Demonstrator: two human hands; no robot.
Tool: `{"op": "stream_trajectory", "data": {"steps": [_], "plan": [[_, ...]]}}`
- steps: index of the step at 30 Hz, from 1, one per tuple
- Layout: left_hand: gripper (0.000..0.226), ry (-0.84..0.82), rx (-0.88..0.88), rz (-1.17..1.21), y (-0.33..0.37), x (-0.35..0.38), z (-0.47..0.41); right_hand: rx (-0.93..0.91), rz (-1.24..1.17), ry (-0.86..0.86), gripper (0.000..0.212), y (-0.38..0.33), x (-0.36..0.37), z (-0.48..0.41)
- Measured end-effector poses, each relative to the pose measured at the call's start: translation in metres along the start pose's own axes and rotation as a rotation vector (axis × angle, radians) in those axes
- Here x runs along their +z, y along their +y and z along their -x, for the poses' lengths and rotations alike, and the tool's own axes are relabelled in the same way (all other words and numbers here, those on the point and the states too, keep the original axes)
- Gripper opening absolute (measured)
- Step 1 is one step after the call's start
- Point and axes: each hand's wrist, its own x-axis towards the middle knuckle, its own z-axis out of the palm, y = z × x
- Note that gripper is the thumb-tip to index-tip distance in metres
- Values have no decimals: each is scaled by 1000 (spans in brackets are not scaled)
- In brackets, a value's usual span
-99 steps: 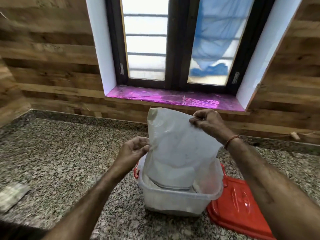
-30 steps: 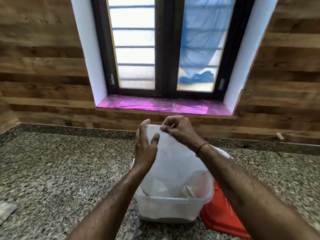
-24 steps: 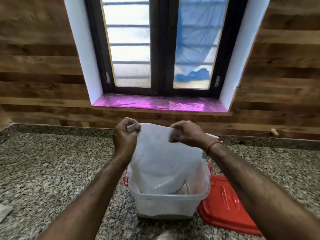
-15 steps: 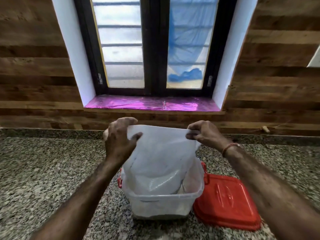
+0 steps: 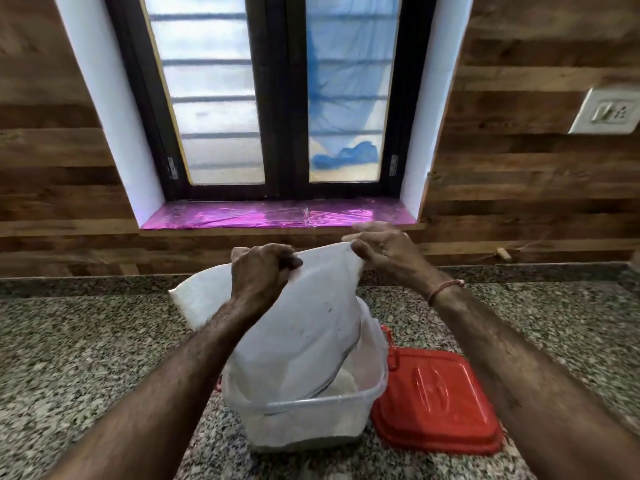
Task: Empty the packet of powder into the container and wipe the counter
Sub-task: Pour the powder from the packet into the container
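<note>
A white plastic packet [image 5: 304, 327] hangs upside down with its mouth inside a clear plastic container [image 5: 311, 417] on the granite counter [image 5: 86, 358]. White powder [image 5: 343, 384] lies heaped inside the container. My left hand [image 5: 259, 271] grips the packet's upper edge in a fist. My right hand [image 5: 384, 252] pinches the packet's top right corner. One corner of the packet sticks out to the left past my left wrist.
The container's red lid [image 5: 436, 400] lies flat on the counter just right of it. A window with a pink-lined sill [image 5: 277, 214] is behind. A white wall socket [image 5: 606, 110] sits at the upper right on the wooden wall.
My left hand has closed into a fist on the packet's edge and the packet now tilts, its left corner swung out. My right hand rose slightly. The view shifted right.
</note>
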Motion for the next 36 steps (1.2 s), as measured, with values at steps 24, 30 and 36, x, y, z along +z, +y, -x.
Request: {"op": "stream_trajectory", "data": {"steps": [24,30,36], "plan": [[6,12,-1,66,7,22,10,-47,409,-109,39,-16,42,-1],[49,-129,37,-286,-21,6,7,-79,274,100,11,-10,42,3],[50,-67,101,-363,-67,-23,32,31,198,120,8,-5,38,-1]]}}
